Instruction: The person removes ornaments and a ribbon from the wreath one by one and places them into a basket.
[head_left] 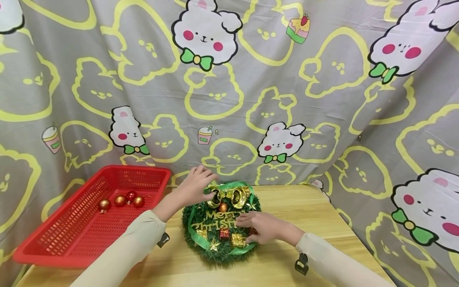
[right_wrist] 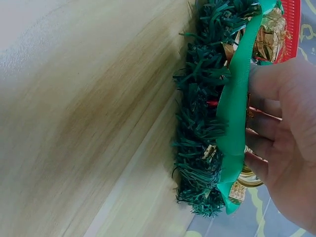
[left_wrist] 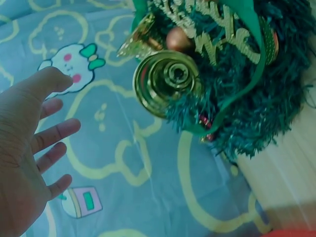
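A green tinsel Christmas wreath (head_left: 222, 258) lies on the wooden table, wound with green ribbon (right_wrist: 236, 118). Gold "Merry Christmas" lettering (head_left: 219, 215) crosses its middle. Two gold bells (head_left: 239, 198) sit at its top, with a copper-coloured ball (head_left: 223, 207) just below them. My left hand (head_left: 193, 185) hovers by the wreath's upper left; the left wrist view shows its fingers spread and apart from the bells. Over the wreath's right side lies my right hand (head_left: 265, 227), fingers reaching across its decorated front, holding nothing visible. The ribbon and tinsel partly hide those fingertips in the right wrist view.
On the left stands a red plastic basket (head_left: 26, 255) with several shiny balls (head_left: 104, 205) inside. A grey curtain (head_left: 218, 95) with cartoon animals hangs behind the table and along its right side. Bare wood (head_left: 305, 215) shows right of the wreath.
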Motion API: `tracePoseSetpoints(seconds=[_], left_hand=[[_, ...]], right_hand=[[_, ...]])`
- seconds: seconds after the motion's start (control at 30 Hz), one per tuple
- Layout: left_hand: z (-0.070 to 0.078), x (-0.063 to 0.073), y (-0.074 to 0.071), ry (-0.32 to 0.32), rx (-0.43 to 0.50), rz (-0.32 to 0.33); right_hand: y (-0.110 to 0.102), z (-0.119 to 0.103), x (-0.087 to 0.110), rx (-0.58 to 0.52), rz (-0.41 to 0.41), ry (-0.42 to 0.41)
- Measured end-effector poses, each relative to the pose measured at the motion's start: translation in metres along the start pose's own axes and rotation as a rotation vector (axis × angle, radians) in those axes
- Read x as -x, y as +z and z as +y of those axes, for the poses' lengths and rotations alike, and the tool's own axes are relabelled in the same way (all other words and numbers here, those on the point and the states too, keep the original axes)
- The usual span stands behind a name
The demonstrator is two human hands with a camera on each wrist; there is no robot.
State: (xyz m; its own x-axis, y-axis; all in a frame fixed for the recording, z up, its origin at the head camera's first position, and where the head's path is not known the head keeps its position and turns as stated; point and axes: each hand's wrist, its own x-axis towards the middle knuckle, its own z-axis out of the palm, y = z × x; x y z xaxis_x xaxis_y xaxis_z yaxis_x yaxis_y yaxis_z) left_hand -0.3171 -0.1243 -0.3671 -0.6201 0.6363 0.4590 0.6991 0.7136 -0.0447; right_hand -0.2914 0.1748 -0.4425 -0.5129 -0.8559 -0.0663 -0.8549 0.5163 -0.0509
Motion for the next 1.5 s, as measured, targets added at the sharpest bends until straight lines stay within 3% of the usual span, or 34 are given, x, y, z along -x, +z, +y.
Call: tracePoseSetpoints(seconds=[0.83,1.1,1.5], left_hand=[[0.016,-0.02,0.05,0.118,-0.036,-0.152],[0.017,-0.023,0.063,0.067,-0.007,-0.256],[0.016,-0.018,0.078,0.077,-0.037,-0.249]], right_hand=[[-0.004,0.0,-0.002,-0.005,-0.003,0.005],[-0.001,0.002,-0.002,-0.002,-0.001,0.006],[-0.001,-0.003,0.002,-0.006,0.018,-0.007]])
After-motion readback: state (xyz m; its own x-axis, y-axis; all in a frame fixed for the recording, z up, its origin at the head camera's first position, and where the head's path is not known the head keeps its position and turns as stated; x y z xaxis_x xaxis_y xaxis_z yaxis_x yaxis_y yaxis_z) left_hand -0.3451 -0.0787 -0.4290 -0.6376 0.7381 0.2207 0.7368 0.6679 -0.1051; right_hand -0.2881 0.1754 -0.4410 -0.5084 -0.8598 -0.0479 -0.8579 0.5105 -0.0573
